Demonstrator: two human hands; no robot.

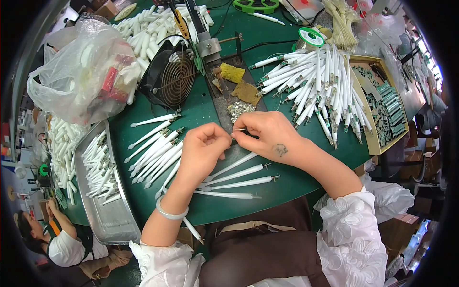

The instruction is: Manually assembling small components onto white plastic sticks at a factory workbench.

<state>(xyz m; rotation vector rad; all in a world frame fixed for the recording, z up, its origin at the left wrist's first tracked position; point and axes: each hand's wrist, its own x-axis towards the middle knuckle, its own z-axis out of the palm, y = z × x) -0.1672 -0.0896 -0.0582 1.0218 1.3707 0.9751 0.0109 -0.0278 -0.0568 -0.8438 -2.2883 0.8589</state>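
My left hand [204,148] and my right hand [267,133] meet over the middle of the green table, fingertips pinched almost together. A thin, pale wire-like piece [242,129] shows at the right fingertips. Whatever the left fingertips pinch is too small to make out. Under and in front of my hands lie several white candle-shaped sticks [236,183] with pointed tips and small metal leads at the other end. More of these sticks [155,155] lie in a row beside my left hand. Just beyond the fingertips is a heap of small silvery bits [240,110].
A black fan [174,79], a clamped stand [208,48] and yellow sponges [232,73] stand beyond. At right, white sticks with circuit boards [320,79] fan out beside a box of green boards [401,129]. A metal tray [125,203] and plastic bag [71,81] lie left; a co-worker [62,239] sits lower left.
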